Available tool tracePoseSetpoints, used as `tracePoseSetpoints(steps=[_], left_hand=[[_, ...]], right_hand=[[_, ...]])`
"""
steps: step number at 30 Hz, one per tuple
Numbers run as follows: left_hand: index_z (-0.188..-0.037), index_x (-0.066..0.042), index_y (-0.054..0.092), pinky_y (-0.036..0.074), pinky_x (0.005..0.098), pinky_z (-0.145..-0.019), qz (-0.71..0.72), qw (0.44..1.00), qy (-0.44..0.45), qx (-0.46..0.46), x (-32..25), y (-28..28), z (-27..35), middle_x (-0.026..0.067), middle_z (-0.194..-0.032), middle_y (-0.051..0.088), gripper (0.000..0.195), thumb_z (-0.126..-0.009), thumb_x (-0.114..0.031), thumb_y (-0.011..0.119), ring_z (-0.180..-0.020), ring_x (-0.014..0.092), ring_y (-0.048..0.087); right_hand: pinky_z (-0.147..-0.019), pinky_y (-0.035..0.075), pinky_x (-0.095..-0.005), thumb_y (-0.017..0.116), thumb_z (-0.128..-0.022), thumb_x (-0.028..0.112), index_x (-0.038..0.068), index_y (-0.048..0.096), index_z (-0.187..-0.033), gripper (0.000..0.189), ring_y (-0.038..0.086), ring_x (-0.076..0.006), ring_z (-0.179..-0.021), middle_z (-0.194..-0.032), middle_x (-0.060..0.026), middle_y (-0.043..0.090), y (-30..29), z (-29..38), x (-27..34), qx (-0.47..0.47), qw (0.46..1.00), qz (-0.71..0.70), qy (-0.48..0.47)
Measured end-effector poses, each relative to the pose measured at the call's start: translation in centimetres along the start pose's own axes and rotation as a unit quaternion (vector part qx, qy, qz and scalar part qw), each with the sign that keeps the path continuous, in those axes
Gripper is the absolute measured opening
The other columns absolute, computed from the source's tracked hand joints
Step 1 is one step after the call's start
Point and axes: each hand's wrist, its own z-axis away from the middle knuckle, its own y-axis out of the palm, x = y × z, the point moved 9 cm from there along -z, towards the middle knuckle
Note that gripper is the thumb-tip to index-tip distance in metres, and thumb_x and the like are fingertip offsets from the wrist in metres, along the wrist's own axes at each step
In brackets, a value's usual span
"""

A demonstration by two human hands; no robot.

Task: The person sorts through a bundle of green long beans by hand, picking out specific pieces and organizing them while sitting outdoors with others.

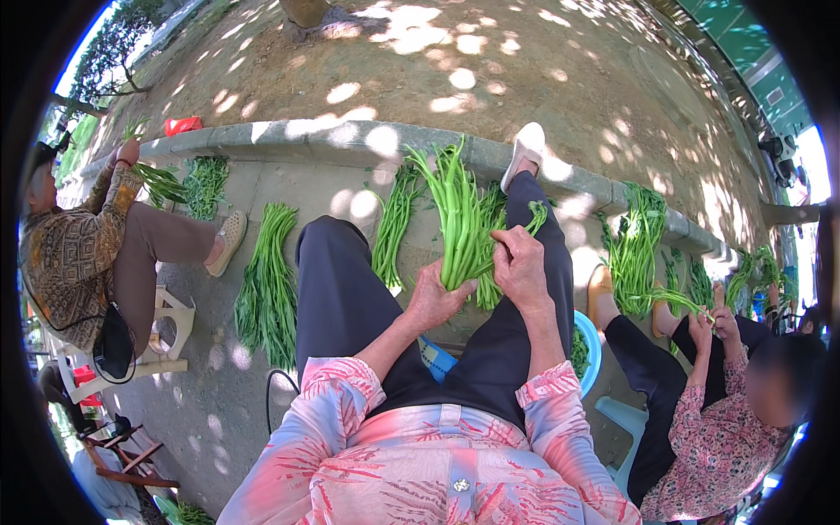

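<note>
My left hand (pixel 436 298) is closed around the lower end of a bunch of long green stems (pixel 456 223), probably water spinach, which points away from me between my knees. Close on its right, my right hand (pixel 522 266) pinches a thin stem with a curled tip (pixel 537 216) between thumb and forefinger. Whether that stem is still joined to the bunch cannot be made out. Beyond my left knee more stems (pixel 394 226) lie on the pavement, and others (pixel 489 289) show partly hidden behind my hands.
A large heap of greens (pixel 269 282) lies left of my leg. A light-blue basin (pixel 594 354) with leaves stands by my right thigh. Seated people flank me, left (pixel 79 249) and right (pixel 715 433), both handling greens. A stone kerb (pixel 295 131) crosses ahead, bearing a red bag (pixel 184 125).
</note>
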Motion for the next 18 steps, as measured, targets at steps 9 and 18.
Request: tracePoseSetpoints(steps=[9, 18], left_hand=[[-0.090, 0.001, 0.056, 0.043, 0.0250, -0.051, 0.043, 0.998, -0.047, -0.008, 0.2, -0.2, 0.3, 0.0027, -0.066, 0.057, 0.017, -0.080, -0.013, 0.060, -0.056, 0.007, 0.051], [-0.087, 0.001, 0.056, 0.042, 0.0250, -0.048, 0.031, 0.998, -0.050, -0.030, 0.7, -0.4, 0.3, 0.0032, -0.064, 0.057, 0.016, -0.078, -0.011, 0.062, -0.052, 0.007, 0.051]], right_hand=[[-0.053, 0.043, -0.0373, 0.053, -0.070, -0.004, -0.003, 0.059, -0.076, 0.009, 0.054, -0.0309, -0.059, -0.066, -0.0158, 0.052, -0.3, 0.7, -0.7, -0.007, 1.000, 0.006, 0.007], [-0.055, 0.044, -0.0379, 0.053, -0.069, -0.003, -0.002, 0.058, -0.075, 0.008, 0.055, -0.0320, -0.062, -0.067, -0.0160, 0.053, 0.5, 1.1, -2.0, -0.002, 0.999, 0.016, 0.034]])
